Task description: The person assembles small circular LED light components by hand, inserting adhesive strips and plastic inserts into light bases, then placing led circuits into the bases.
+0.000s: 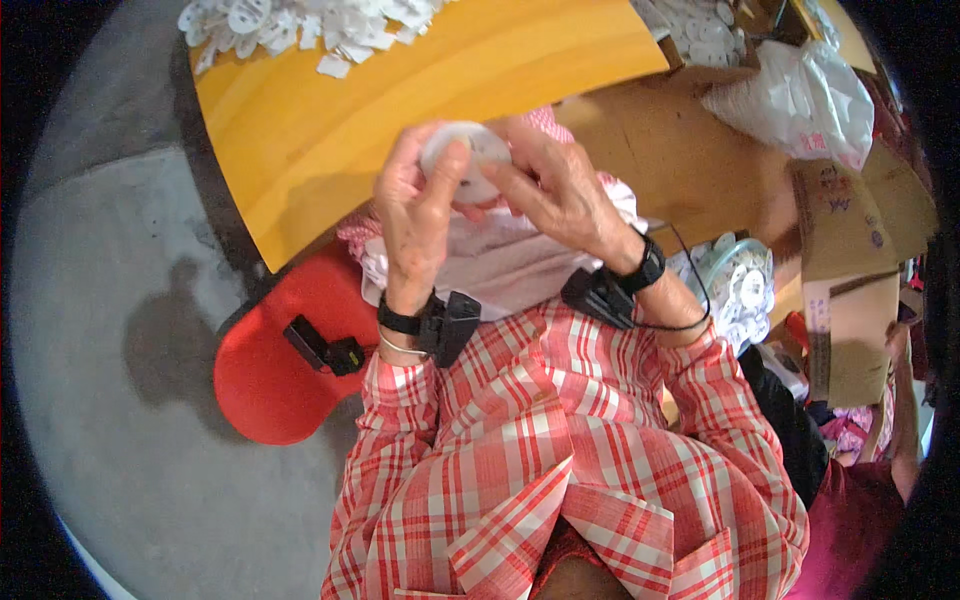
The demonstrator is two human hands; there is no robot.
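Observation:
A round white disc (465, 150), like a flat plastic piece, is held up between my two hands above my lap. My left hand (415, 205) grips its left side, with the thumb lying across its face. On the other side my right hand (560, 190) is closed on the disc's right edge, thumb and fingers pinching it. Some small dark marks show on the disc; finer detail is blurred. Below the hands, a pale pink cloth (500, 265) covers my lap. Both wrists carry black strapped devices.
Loose white pieces (330, 25) lie heaped on the yellow table (300, 130). A red stool (270, 385) at left bears a small black device (320, 345). At right are a clear container (745, 285) of white pieces, a white plastic bag (800, 100), cardboard (850, 240) and another person's arm (903, 410).

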